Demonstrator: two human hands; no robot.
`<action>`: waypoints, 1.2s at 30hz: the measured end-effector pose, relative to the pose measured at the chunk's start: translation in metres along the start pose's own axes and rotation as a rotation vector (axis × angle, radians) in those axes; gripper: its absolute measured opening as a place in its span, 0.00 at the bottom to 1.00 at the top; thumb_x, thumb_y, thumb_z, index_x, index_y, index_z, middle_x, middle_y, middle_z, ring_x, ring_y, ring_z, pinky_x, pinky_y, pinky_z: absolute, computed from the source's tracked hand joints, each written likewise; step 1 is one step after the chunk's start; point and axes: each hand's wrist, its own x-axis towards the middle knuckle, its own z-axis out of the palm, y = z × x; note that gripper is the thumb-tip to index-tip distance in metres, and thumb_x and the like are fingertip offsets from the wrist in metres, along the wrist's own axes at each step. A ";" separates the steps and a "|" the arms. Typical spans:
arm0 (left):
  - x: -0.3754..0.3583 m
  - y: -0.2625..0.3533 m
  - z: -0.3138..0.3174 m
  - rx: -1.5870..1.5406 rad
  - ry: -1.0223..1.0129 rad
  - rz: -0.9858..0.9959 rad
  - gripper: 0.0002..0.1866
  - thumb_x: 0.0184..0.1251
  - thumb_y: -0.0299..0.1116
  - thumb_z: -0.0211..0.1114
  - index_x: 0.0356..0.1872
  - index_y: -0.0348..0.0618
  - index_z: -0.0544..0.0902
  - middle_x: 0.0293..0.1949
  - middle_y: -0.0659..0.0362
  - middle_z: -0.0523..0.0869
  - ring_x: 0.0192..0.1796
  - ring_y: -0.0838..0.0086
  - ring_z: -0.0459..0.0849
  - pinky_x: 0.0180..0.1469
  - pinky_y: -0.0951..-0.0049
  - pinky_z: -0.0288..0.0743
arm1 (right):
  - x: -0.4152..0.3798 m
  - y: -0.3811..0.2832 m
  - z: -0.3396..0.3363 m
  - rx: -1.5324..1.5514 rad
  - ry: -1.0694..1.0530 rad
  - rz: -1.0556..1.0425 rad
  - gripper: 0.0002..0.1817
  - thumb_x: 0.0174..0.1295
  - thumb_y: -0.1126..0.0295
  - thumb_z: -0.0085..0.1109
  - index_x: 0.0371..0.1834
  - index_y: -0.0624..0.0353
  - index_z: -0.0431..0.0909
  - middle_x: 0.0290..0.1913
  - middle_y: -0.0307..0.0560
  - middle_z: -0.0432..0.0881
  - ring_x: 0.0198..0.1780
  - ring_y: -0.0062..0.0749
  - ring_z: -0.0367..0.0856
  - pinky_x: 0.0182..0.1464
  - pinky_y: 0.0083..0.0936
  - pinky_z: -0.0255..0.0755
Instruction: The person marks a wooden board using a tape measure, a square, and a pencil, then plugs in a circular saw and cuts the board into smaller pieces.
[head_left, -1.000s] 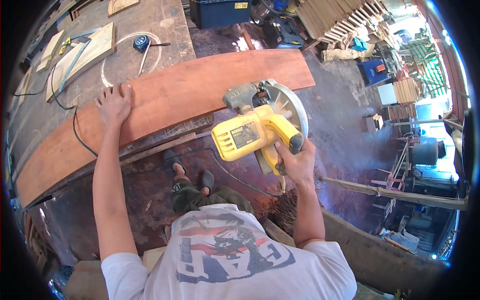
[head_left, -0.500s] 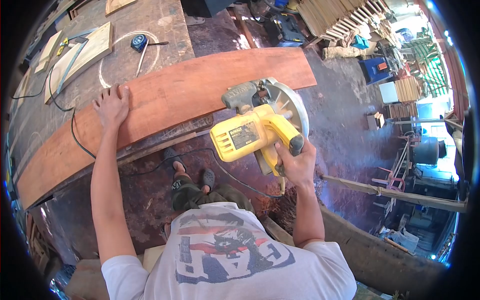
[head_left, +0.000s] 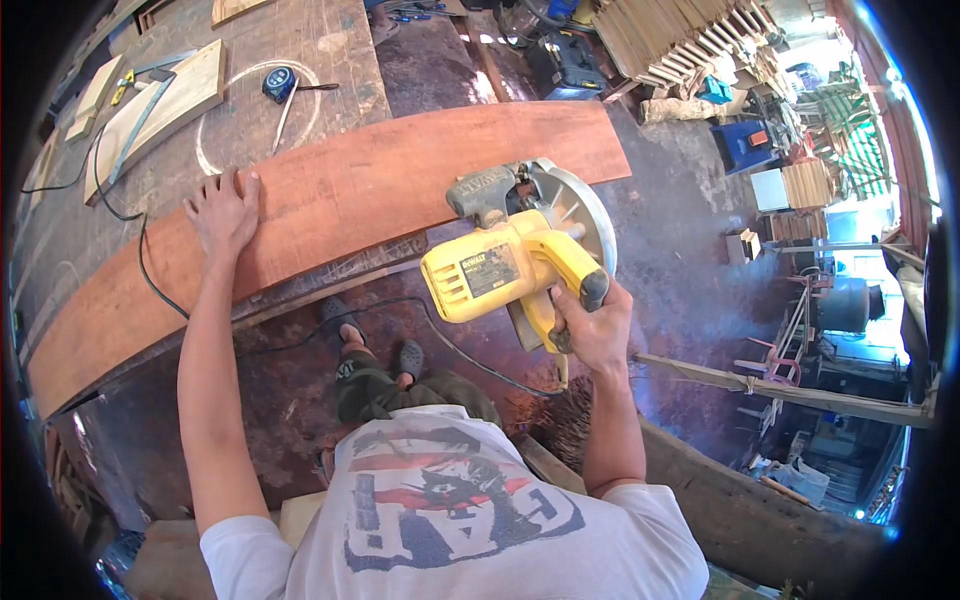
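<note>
Presently, the circular saw (head_left: pixel 485 265) is held by the right hand (head_left: pixel 592 325), its fingers wrapped around the yellow rear handle. The saw is seen over and beside the near edge of the reddish board (head_left: pixel 350 180), toward its right-hand part; contact between the two cannot be determined. The saw's motor housing is pointed left and slightly toward the wearer, the round metal guard (head_left: pixel 575 215) faces right, and the dark front grip is directed to the upper left.

The left hand (head_left: pixel 225 215) is laid palm down on the board, fingers spread. The board is supported by the table (head_left: pixel 345 50), its long axis running from lower left to upper right, with the right end extended past the table edge. Surface: smooth-looking, faintly streaked, outline bowed in this view. A dark cord (head_left: pixel 150 270) is draped across the board.

On the scuffed table, a blue tape measure (head_left: pixel 279 84) is placed beside a slim pale stick (head_left: pixel 285 120). A metal square (head_left: pixel 140 130) is rested on a pale wooden block (head_left: pixel 180 100).

Containers: a black-and-blue toolbox (head_left: pixel 565 65), contents not discernible; a blue bin (head_left: pixel 740 150), an orange-red item seen at it.
</note>
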 end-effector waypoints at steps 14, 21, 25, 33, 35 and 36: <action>-0.012 0.003 -0.014 -0.026 -0.017 0.005 0.34 0.79 0.62 0.50 0.69 0.47 0.80 0.68 0.47 0.79 0.76 0.48 0.69 0.80 0.34 0.47 | -0.003 0.004 0.000 -0.018 0.024 -0.013 0.14 0.64 0.78 0.69 0.52 0.68 0.84 0.29 0.38 0.85 0.23 0.16 0.79 0.25 0.20 0.73; -0.018 0.003 -0.016 -0.042 -0.008 0.020 0.34 0.79 0.62 0.50 0.68 0.45 0.80 0.68 0.46 0.80 0.76 0.47 0.69 0.80 0.34 0.46 | -0.005 0.002 0.000 -0.001 0.014 -0.005 0.14 0.64 0.78 0.69 0.53 0.68 0.84 0.28 0.37 0.85 0.23 0.16 0.79 0.26 0.20 0.73; -0.020 0.002 -0.015 -0.049 -0.013 0.023 0.34 0.79 0.62 0.50 0.68 0.45 0.80 0.68 0.47 0.80 0.75 0.47 0.69 0.81 0.34 0.45 | -0.004 0.005 0.000 0.009 0.013 -0.023 0.14 0.65 0.78 0.69 0.53 0.67 0.84 0.28 0.37 0.85 0.23 0.15 0.79 0.26 0.20 0.73; -0.027 0.001 -0.016 -0.057 -0.009 0.032 0.34 0.79 0.62 0.51 0.68 0.45 0.80 0.67 0.47 0.79 0.75 0.47 0.68 0.81 0.35 0.44 | -0.004 0.005 0.000 0.015 0.017 -0.074 0.13 0.65 0.78 0.68 0.52 0.68 0.84 0.28 0.37 0.85 0.24 0.15 0.79 0.26 0.20 0.73; -0.030 0.000 -0.015 -0.052 -0.003 0.037 0.34 0.79 0.62 0.51 0.68 0.44 0.80 0.67 0.47 0.79 0.75 0.47 0.68 0.81 0.35 0.44 | -0.004 0.005 0.000 0.001 0.014 -0.080 0.13 0.65 0.78 0.68 0.51 0.68 0.84 0.28 0.37 0.85 0.24 0.16 0.80 0.27 0.21 0.73; -0.031 0.000 -0.016 -0.057 -0.001 0.039 0.33 0.79 0.61 0.51 0.68 0.44 0.80 0.67 0.47 0.79 0.75 0.47 0.68 0.81 0.35 0.44 | -0.004 0.006 -0.001 -0.006 0.013 -0.083 0.13 0.65 0.78 0.68 0.51 0.68 0.84 0.28 0.38 0.85 0.25 0.16 0.80 0.27 0.21 0.73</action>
